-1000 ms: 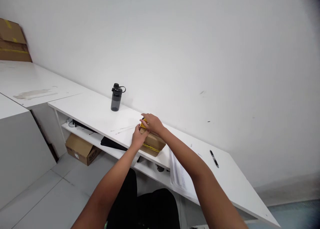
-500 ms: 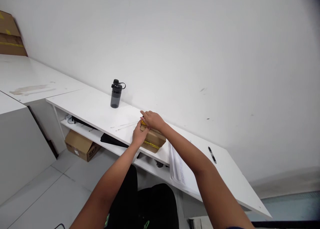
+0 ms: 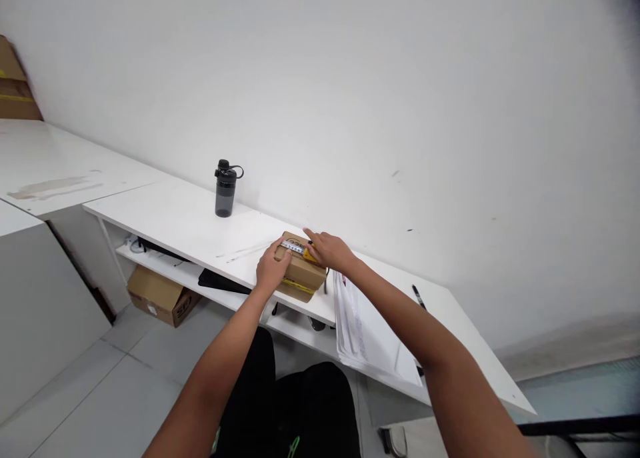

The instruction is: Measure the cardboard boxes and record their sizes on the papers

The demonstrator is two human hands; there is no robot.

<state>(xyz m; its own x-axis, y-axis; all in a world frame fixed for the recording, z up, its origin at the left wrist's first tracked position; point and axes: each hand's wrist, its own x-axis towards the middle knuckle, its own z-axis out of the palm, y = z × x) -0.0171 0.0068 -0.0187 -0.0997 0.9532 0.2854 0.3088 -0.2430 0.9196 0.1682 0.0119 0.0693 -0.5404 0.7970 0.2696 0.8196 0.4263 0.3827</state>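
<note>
A small cardboard box (image 3: 296, 270) with yellow tape on its near side sits on the white desk. My right hand (image 3: 329, 250) is closed around a yellow tape measure (image 3: 310, 252) over the right part of the box top. Its numbered white blade (image 3: 293, 247) is drawn out a short way across the top. At the left edge of the box, my left hand (image 3: 273, 268) pinches the blade's end, thumb over the top face. The fingertips behind the box edge are hidden.
A dark water bottle (image 3: 225, 190) stands at the back by the wall. Stacked papers (image 3: 367, 331) lie to the right, with a black pen (image 3: 418, 295) beyond. The shelf (image 3: 295, 328) below holds dark items. An open carton (image 3: 159, 295) rests on the floor.
My right hand has moved right with the tape measure, and a stretch of numbered blade now shows between the hands. The left hand stays at the box's left edge.
</note>
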